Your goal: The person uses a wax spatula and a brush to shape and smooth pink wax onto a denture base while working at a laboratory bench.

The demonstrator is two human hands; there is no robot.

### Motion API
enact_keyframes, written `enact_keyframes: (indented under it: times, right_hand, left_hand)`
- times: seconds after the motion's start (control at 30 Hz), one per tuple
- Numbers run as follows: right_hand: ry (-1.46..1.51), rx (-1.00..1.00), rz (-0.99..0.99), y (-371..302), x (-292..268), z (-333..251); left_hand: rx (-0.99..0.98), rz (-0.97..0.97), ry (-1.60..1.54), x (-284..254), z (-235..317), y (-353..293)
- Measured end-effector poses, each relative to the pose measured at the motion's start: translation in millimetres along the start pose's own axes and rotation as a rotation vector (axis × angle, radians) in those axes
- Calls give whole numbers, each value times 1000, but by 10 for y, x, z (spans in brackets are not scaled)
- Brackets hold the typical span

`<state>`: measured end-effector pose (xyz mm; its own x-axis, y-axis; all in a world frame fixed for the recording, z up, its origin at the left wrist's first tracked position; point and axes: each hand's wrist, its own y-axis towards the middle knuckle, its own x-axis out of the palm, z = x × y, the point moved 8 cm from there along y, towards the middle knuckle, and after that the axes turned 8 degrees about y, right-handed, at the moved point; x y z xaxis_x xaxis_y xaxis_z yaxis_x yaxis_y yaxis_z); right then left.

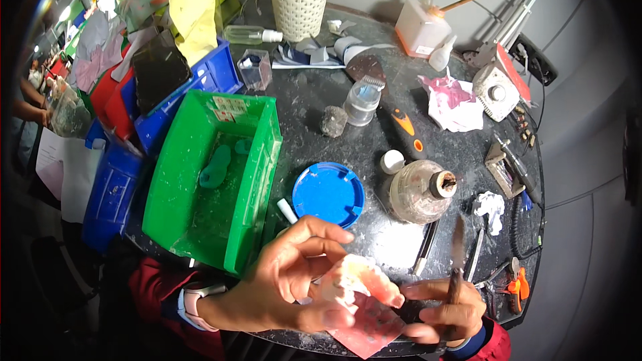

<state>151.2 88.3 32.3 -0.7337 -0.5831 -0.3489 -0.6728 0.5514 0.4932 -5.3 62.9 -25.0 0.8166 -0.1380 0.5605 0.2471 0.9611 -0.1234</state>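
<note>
Nearest, the left hand (294, 274) grips a pink-and-white dental cast (358, 287) at the tabletop (314, 93) edge; the right hand (448, 311) pinches a thin tool (457, 261). Beyond stand a blue lid (329, 194), a glass burner (418, 192), a green bin (214, 180), then a white basket (299, 5).

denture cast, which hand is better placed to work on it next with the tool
Right. The right hand already grips the thin tool beside the pink-and-white denture cast, which the left hand holds.
</note>
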Motion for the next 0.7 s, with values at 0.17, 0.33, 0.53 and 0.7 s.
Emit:
enact_keyframes:
  times: [0.17, 0.33, 0.53, 0.7]
  right_hand:
    - [-313, -9, 115, -34, 26, 103]
    - [-706, 53, -253, 62, 278, 66]
    - [-945, 267, -448, -5, 307, -21]
    - [-999, 312, 118, -134, -357, -352]
  left_hand:
    - [78, 91, 9, -39, 63, 8]
    - [145, 9, -9, -3, 112, -25]
    - [105, -42, 99, 190, 176, -88]
    - [160, 43, 323, 208, 199, -376]
